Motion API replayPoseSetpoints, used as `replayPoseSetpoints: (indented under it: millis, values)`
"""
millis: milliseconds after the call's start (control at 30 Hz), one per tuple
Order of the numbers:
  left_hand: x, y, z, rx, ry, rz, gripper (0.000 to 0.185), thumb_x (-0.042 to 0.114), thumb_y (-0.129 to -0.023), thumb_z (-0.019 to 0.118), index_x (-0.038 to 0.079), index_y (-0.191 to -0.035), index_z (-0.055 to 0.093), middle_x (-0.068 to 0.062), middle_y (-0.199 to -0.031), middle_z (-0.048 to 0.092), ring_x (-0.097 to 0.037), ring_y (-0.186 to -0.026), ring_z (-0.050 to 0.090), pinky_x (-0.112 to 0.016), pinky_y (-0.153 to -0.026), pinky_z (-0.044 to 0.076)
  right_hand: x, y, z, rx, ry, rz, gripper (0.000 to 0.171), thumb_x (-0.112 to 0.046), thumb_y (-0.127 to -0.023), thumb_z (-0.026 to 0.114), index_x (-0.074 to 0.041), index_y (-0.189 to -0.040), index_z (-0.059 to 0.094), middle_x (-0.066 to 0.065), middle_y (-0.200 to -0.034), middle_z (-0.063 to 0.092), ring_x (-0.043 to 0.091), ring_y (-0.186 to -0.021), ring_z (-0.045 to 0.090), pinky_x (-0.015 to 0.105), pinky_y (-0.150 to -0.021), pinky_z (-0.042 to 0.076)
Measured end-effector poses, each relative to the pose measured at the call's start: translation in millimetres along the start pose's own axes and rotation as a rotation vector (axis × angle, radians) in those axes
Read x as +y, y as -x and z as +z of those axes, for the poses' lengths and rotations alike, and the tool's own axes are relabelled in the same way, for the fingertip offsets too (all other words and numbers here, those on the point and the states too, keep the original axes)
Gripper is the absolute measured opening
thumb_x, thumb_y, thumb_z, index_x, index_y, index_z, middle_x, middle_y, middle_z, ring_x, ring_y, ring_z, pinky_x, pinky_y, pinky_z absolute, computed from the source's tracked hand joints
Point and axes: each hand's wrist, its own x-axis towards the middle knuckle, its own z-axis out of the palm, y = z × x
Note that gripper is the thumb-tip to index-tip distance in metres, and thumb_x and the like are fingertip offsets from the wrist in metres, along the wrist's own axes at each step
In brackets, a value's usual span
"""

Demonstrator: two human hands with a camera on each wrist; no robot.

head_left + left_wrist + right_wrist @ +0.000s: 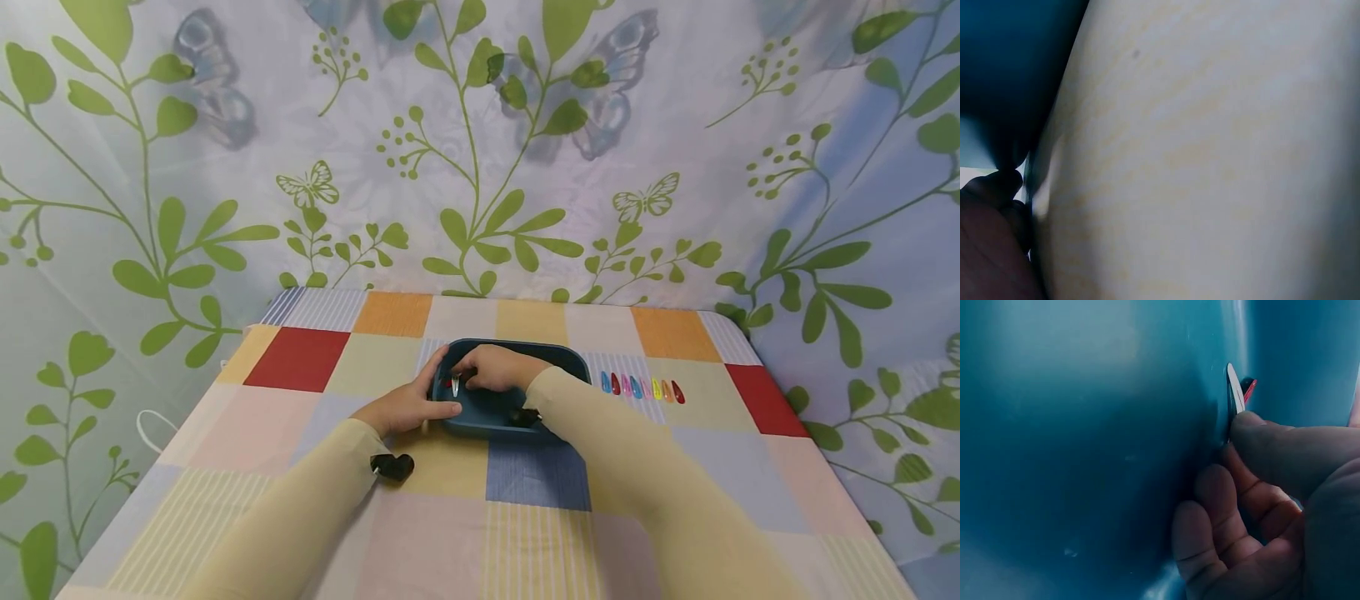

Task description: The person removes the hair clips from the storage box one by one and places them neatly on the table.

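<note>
A dark teal tray [551,354] sits in the middle of the patchwork-covered table. My left hand [433,398] grips the tray's left rim, thumb along the near edge. My right hand [461,382] reaches into the tray's left end and pinches a small silver-and-red hair clip [454,384]. In the right wrist view the clip [1235,390] stands on end against the tray's wall [1085,425], held between thumb and fingers [1235,434]. The left wrist view shows only a cream sleeve [1210,156], a bit of the tray [1010,62] and a fingertip [994,187].
Several coloured hair clips [641,387] lie in a row on the cloth just right of the tray. A leaf-and-butterfly curtain [480,150] hangs behind and around the table. The table's edges fall away left and right.
</note>
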Motion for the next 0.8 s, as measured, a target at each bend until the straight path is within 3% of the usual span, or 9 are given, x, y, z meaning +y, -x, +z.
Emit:
replayPoseSetpoints:
  millis: [133,300,500,633,800]
  values:
    - [0.3,0.9,-0.6,0.0,-0.004,-0.008,0.107,0.043,-0.096,0.074,0.05,-0.166,-0.006,-0.006,-0.178,0.008,-0.037,-0.16,0.021,-0.067,-0.126,0.019,1,3,-1,-0.014,0.016,-0.017,0.04,-0.009,-0.101,0.069,-0.013,-0.141,0.069,0.003,-0.121,0.076,0.013,-0.102,0.066,0.034,-0.097,0.055]
    - [-0.1,-0.6,-0.9,0.006,-0.001,-0.009,0.108,0.045,-0.095,0.075,0.051,-0.166,-0.006,-0.007,-0.178,0.009,-0.038,-0.158,0.024,-0.067,-0.125,0.021,9,6,-1,0.012,-0.002,-0.019,0.036,-0.012,-0.1,0.071,-0.017,-0.137,0.072,0.001,-0.121,0.077,0.011,-0.101,0.068,0.032,-0.093,0.056]
    - [1.6,-0.4,-1.4,0.007,-0.003,-0.003,0.107,0.043,-0.095,0.076,0.052,-0.166,-0.005,-0.005,-0.178,0.008,-0.037,-0.159,0.023,-0.066,-0.126,0.019,10,7,0,-0.002,-0.015,-0.058,0.04,-0.009,-0.101,0.067,-0.02,-0.139,0.071,-0.001,-0.111,0.075,0.013,-0.09,0.061,0.028,-0.084,0.049]
    - [2.6,-0.3,-1.9,0.001,-0.007,0.006,0.109,0.045,-0.094,0.076,0.048,-0.167,-0.006,-0.007,-0.178,0.006,-0.037,-0.16,0.02,-0.066,-0.126,0.019,9,7,1,-0.003,0.012,-0.051,0.038,-0.01,-0.101,0.068,-0.02,-0.137,0.073,-0.002,-0.118,0.077,0.012,-0.094,0.061,0.029,-0.091,0.051]
    - [3.3,-0.4,-1.5,0.003,-0.008,0.002,0.108,0.042,-0.095,0.075,0.048,-0.167,-0.006,-0.008,-0.178,0.008,-0.036,-0.159,0.023,-0.064,-0.126,0.021,10,8,1,0.03,0.021,-0.014,0.029,-0.013,-0.102,0.069,-0.017,-0.129,0.077,-0.001,-0.126,0.076,0.012,-0.112,0.067,0.035,-0.103,0.053]
